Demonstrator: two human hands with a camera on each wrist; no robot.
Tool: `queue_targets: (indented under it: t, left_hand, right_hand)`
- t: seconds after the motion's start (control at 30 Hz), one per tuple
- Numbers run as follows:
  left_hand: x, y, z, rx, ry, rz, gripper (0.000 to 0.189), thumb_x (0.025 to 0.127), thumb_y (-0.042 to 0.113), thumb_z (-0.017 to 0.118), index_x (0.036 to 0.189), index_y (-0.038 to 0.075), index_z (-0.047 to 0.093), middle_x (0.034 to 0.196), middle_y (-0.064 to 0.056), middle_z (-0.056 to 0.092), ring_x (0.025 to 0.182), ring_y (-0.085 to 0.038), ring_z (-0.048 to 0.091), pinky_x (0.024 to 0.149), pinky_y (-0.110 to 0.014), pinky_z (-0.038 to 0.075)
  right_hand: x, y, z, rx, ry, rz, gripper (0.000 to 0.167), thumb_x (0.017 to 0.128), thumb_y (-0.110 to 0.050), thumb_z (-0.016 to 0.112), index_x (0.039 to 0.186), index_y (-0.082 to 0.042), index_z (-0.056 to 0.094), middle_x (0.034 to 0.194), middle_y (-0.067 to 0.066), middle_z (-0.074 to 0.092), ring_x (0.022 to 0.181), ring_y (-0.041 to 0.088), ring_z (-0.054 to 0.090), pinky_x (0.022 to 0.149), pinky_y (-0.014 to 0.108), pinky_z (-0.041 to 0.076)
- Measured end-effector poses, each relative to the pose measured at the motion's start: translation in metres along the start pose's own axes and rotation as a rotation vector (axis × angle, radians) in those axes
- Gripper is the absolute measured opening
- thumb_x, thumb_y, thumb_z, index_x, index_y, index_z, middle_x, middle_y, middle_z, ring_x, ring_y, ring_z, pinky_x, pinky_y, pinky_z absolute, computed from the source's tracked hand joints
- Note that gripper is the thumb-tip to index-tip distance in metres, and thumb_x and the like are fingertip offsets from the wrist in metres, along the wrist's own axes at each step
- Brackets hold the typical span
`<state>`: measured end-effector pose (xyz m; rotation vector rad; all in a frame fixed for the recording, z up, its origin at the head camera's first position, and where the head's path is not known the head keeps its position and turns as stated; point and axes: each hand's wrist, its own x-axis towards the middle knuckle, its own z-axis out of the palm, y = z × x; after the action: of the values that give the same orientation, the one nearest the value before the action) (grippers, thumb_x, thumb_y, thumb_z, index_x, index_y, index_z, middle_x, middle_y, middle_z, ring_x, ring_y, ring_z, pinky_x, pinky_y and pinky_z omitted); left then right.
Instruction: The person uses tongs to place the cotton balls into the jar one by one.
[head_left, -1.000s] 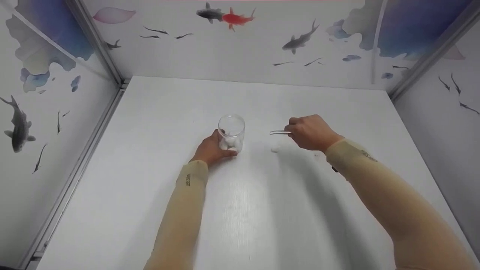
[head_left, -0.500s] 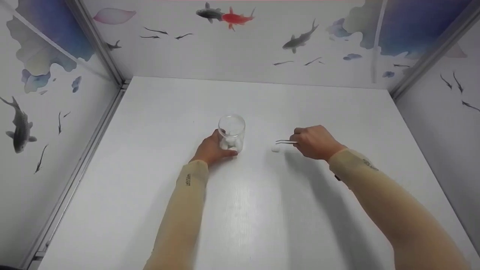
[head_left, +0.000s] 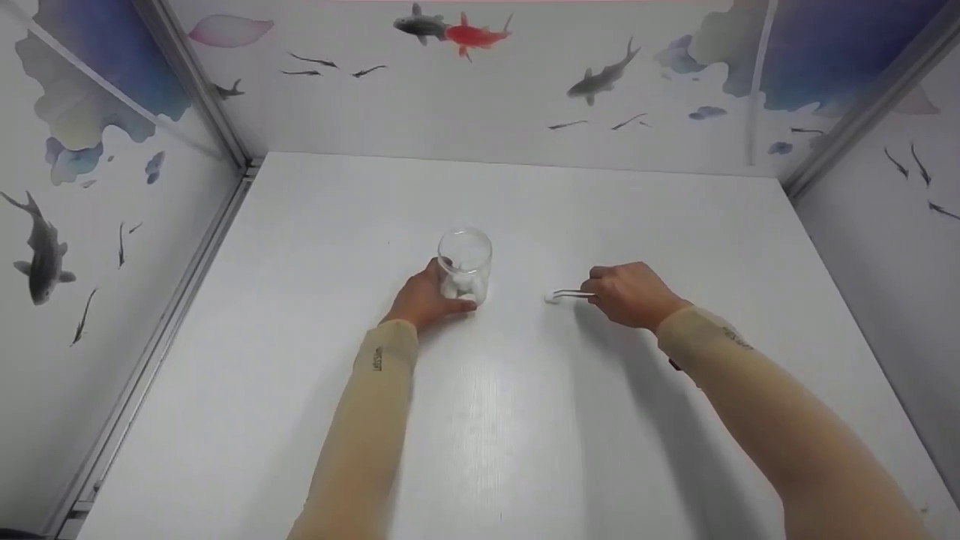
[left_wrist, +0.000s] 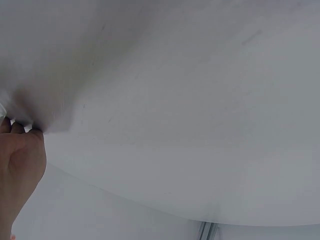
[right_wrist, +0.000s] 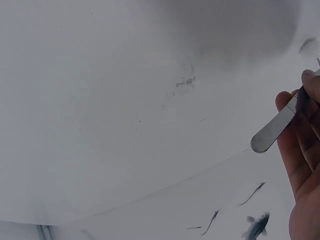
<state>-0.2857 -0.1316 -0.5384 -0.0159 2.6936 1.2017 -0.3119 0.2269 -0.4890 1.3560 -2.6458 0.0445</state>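
In the head view, my left hand [head_left: 421, 300] holds a clear plastic jar [head_left: 466, 255] upright on the table, its fingers and thumb around the lower wall. Several white cotton balls [head_left: 465, 285] lie in the bottom of the jar. To the right, my right hand [head_left: 631, 295] pinches bent-tip metal tweezers [head_left: 576, 294]. The tips meet a single cotton ball [head_left: 550, 298] on the table; whether they squeeze it cannot be told. The right wrist view shows the flat rear end of the tweezers [right_wrist: 272, 132] sticking out from my fingers.
A white table [head_left: 480, 450] carries everything. Behind it stands a wall panel [head_left: 487, 112] printed with fish, and similar panels rise on the left [head_left: 97, 247] and right [head_left: 862, 217]. Bare tabletop lies between the jar and the lone cotton ball.
My right hand has come down toward the near side and slightly right, bringing the tweezer tips from above to the lone cotton ball. My left hand and the jar have stayed put.
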Motion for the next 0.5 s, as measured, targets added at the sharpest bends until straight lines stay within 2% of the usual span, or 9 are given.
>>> queue_targets:
  t: [0.27, 0.5]
  left_hand:
    - [0.000, 0.001, -0.001, 0.011, -0.007, 0.001, 0.114, 0.070, 0.051, 0.088, 0.158, 0.012, 0.026, 0.154, -0.011, 0.042, 0.142, -0.029, 0.036, 0.118, -0.042, 0.028]
    - [0.000, 0.001, -0.001, 0.023, -0.005, -0.001, 0.114, 0.071, 0.051, 0.087, 0.158, 0.012, 0.025, 0.155, -0.011, 0.040, 0.143, -0.028, 0.035, 0.118, -0.041, 0.027]
  right_hand:
    - [0.001, -0.001, 0.007, 0.006, -0.040, 0.028, 0.012, 0.083, -0.004, 0.078, 0.094, -0.010, 0.077, 0.082, 0.003, 0.067, 0.062, 0.019, 0.063, 0.057, 0.037, 0.057]
    - [0.002, -0.002, 0.012, 0.007, -0.030, 0.036, 0.012, 0.084, -0.004, 0.078, 0.094, -0.010, 0.078, 0.081, 0.004, 0.068, 0.062, 0.019, 0.063, 0.058, 0.038, 0.058]
